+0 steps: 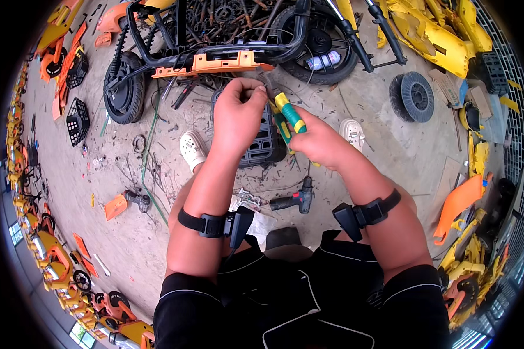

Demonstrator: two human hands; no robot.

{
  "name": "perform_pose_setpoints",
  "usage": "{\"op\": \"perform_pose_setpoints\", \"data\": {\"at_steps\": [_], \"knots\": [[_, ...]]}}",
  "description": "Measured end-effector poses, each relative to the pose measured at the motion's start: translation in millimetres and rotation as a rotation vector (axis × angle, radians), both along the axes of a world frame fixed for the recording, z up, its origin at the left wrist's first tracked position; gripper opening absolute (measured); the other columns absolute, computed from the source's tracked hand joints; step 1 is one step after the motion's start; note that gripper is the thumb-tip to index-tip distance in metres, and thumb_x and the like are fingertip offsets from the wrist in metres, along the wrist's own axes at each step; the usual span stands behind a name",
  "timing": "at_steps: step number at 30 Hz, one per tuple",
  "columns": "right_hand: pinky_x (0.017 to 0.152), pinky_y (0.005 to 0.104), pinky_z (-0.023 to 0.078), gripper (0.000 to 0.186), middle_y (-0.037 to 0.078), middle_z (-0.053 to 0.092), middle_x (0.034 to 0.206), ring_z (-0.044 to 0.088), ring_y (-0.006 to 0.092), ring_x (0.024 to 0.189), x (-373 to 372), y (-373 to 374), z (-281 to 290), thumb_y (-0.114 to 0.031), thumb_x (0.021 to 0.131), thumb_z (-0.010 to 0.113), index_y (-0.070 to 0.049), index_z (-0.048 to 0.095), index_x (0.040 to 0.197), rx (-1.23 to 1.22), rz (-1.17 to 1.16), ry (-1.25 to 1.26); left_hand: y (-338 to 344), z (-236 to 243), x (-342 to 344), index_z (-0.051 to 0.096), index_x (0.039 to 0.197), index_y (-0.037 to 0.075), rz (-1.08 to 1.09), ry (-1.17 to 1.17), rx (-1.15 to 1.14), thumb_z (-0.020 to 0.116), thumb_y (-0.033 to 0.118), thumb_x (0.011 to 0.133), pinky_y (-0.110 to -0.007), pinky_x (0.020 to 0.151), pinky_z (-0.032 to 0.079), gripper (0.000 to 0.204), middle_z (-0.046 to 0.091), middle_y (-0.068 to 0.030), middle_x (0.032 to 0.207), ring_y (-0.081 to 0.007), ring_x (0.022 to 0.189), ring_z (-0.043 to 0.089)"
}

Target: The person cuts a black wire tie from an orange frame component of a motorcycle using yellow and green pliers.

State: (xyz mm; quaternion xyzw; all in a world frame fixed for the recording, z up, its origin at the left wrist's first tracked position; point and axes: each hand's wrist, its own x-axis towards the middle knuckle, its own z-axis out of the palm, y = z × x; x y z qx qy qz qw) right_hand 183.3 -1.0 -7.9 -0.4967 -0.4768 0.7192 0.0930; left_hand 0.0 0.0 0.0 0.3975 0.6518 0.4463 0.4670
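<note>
My right hand (317, 142) grips green-and-yellow pliers (291, 114), their jaws pointing up and away from me. Beside those jaws, my left hand (237, 116) has thumb and fingers closed together; what lies in the pinch is too small or hidden to make out. An orange plastic piece (224, 61) sits just beyond my hands on a black scooter frame (297, 43). Below both hands, between my white shoes, is a ribbed black plastic case (256, 153).
Around me are wheels (128, 99), a metal-parts pile (227, 20), a cable spool (414, 98), a drill (297, 200) and yellow body panels (442, 41). A black basket (77, 122) lies left; orange panels (457, 203) lie right; scooters (52, 256) line the left rim.
</note>
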Motion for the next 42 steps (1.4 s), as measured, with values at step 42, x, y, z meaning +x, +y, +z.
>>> {"op": "perform_pose_setpoints", "data": {"at_steps": [42], "knots": [[0.067, 0.0442, 0.055, 0.045, 0.015, 0.068, 0.093, 0.068, 0.0357, 0.078, 4.0, -1.3, 39.9, -0.02, 0.08, 0.074, -0.006, 0.054, 0.118, 0.979, -0.013, -0.41, -3.3, 14.6, -5.2, 0.066, 0.105, -0.002, -0.138, -0.153, 0.215, 0.064, 0.008, 0.097, -0.024, 0.08, 0.048, 0.013, 0.068, -0.0015, 0.094, -0.0073, 0.088, 0.057]]}}
